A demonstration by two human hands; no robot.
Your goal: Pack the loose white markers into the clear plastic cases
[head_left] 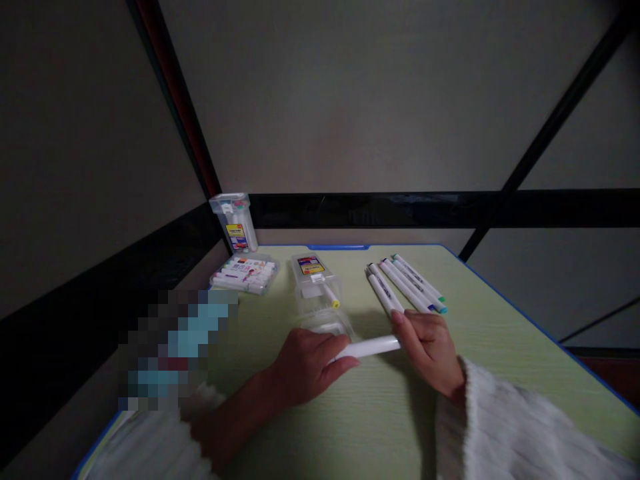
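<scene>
A white marker (373,347) lies almost level between my two hands, low over the table. My left hand (315,363) is closed on its left end, with thumb and fingers pinched around the barrel. On its right end my right hand (427,347) is closed, hiding that tip. Just beyond my left hand is a clear plastic marker case (313,270) with its lid (327,327) folded open toward me. One marker with a yellow end (330,295) rests in the case. Past my right hand, several white markers (407,283) lie side by side at a slant.
An upright clear case of markers (237,223) stands in the far left corner. In front of it lies a flat clear marker box (245,273). The pale table (370,427) has a blue edge and meets a wall at the back. A blurred patch covers the left side.
</scene>
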